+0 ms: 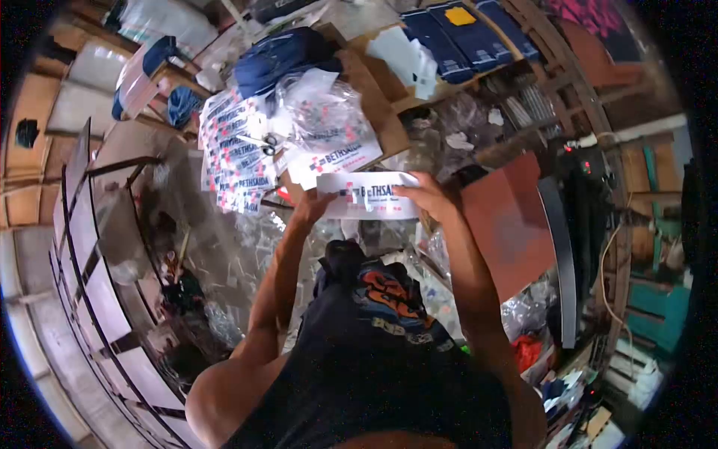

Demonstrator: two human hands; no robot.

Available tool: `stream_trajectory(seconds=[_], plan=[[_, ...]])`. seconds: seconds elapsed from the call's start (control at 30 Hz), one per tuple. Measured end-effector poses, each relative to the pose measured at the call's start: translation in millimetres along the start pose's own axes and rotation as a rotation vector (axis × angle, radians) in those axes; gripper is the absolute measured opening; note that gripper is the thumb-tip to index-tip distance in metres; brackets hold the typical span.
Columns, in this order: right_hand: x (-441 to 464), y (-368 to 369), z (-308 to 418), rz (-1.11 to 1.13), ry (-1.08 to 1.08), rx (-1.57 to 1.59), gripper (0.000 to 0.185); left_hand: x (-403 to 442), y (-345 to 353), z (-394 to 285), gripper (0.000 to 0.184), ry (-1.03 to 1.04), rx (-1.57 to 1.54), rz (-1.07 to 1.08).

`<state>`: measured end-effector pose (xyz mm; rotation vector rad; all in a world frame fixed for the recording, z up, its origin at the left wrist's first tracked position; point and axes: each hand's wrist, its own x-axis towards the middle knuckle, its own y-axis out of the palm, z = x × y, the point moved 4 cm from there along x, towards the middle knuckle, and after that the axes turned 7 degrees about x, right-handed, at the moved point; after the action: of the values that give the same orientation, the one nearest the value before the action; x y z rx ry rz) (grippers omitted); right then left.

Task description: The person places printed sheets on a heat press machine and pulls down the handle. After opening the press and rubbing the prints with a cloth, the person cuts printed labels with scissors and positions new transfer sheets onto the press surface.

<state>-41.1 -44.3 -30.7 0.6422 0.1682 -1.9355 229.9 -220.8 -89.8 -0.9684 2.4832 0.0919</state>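
Note:
A white printed strip (370,203) with "BETHSAIDA" lettering and a red emblem is stretched level in front of my body. My left hand (315,206) pinches its left end, and my right hand (432,196) grips the right end, fingers over part of the lettering. Just beyond the strip lies a larger white printed sheet (340,161) with the same name, partly under clear plastic film (318,108). To its left spreads a pile of similar printed sheets (233,142), with scissors (269,144) on top.
Dark blue folded cloth (284,56) sits behind the sheets, beside brown cardboard (381,123). Navy garments (452,41) with a yellow piece lie at the back right. A reddish-brown board (508,232) stands at my right. Metal racks (105,299) line the left, and plastic scraps litter the floor.

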Motion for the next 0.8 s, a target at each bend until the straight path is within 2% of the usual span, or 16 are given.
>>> stream_trajectory(seconds=[0.1,0.13,0.17,0.2,0.27,0.33,0.37,0.43,0.47,0.53,0.57,0.63,0.67,0.7,0.77,0.8], plan=[[73,25,-34,0.136,0.024,0.107,0.039,35,-34,18,0.044,0.0,0.122,-0.139],[94,30,-46,0.139,0.031,0.101,0.039,47,-50,32,0.045,0.104,0.25,-0.214],[116,32,-54,0.095,-0.042,-0.007,0.038,57,-60,36,0.046,0.209,0.377,-0.29],[132,35,-52,0.056,-0.113,-0.113,0.038,61,-65,24,0.046,0.202,0.368,-0.296],[165,39,-51,-0.012,-0.063,-0.139,0.035,66,-75,15,0.049,-0.151,0.55,-0.273],[185,43,-55,-0.086,-0.015,-0.164,0.033,72,-75,7,0.051,-0.164,0.602,-0.327],[195,44,-50,-0.118,-0.121,-0.234,0.031,77,-78,3,0.053,-0.153,0.657,-0.383],[210,44,-41,-0.182,-0.337,-0.374,0.027,80,-79,0,0.052,-0.14,0.663,-0.335],[210,47,-32,-0.181,-0.337,-0.379,0.027,74,-76,-12,0.051,-0.191,0.671,-0.375],[192,57,1,-0.238,-0.289,-0.612,0.037,66,-73,-29,0.048,-0.234,0.697,-0.445],[178,64,20,-0.236,-0.288,-0.618,0.037,63,-74,-30,0.048,-0.236,0.692,-0.445],[158,74,53,-0.3,-0.243,-0.836,0.056,58,-76,-34,0.05,-0.154,0.742,-0.484],[163,69,55,-0.287,-0.243,-0.798,0.064,56,-78,-33,0.059,-0.143,0.704,-0.521],[168,64,57,-0.274,-0.243,-0.76,0.073,58,-79,-32,0.059,-0.145,0.697,-0.526],[166,67,84,-0.275,-0.848,-0.723,0.087,55,-81,-47,0.075,0.102,0.625,-0.59],[174,71,90,-0.217,-0.841,-0.619,0.093,59,-82,-56,0.08,0.122,0.683,-0.589]])
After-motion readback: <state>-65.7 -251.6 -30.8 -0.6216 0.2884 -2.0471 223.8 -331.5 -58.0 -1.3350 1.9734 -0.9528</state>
